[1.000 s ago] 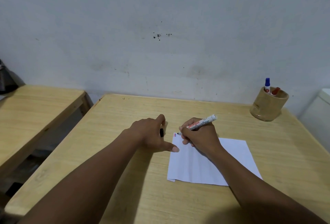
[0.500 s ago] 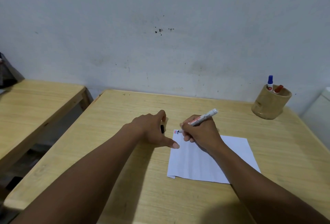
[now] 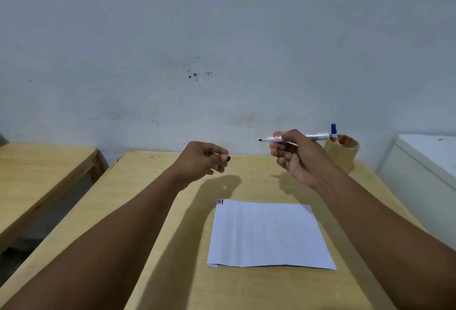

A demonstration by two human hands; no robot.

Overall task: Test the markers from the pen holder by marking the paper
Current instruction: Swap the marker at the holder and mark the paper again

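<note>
A white sheet of paper [image 3: 267, 234] lies on the wooden table [image 3: 153, 211], with short red, blue and black strokes [image 3: 220, 202] at its far left corner. My right hand [image 3: 294, 156] is raised above the table and holds an uncapped white marker [image 3: 276, 138], its black tip pointing left. My left hand [image 3: 206, 159] hovers to the left with the marker's black cap [image 3: 228, 158] pinched in its fingertips. The round wooden pen holder [image 3: 345, 153] stands at the far right with a blue-capped marker [image 3: 333, 132] and a red one [image 3: 342, 140] in it.
A second wooden table [image 3: 42, 169] stands to the left across a gap. A white box-like unit [image 3: 424, 174] sits against the right side of the table. A grey wall runs behind.
Both hands have lifted off the paper. The right hand carried the marker up and to the right; the left hand rose with the cap. A black stroke now stands beside the red and blue ones.
</note>
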